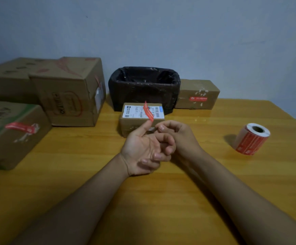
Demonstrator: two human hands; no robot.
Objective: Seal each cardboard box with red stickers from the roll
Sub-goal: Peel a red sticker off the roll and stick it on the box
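I am watching the left hand, palm up with its fingers curling loosely, carrying a red sticker stuck upright on its thumb tip, just in front of the small labelled cardboard box. The right hand is curling beside it; whether it is gripping anything I cannot tell. The sticker roll is lying well right of that box on the wooden table.
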